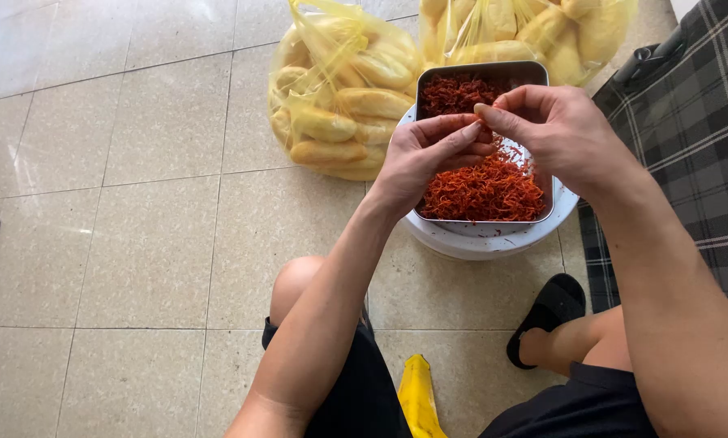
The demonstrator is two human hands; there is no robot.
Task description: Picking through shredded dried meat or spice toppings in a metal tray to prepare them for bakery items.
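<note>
The left hand (433,154) and the right hand (554,130) met above the metal tray (481,75), both pinching a small tuft of red shredded food (484,191). Loose strands could have slipped from the fingertips and fallen past the tray's near edge onto the tiled floor (137,243). The shreds looked dry, thin and tangled, heaped toward the tray's near side, darker at its far end.
</note>
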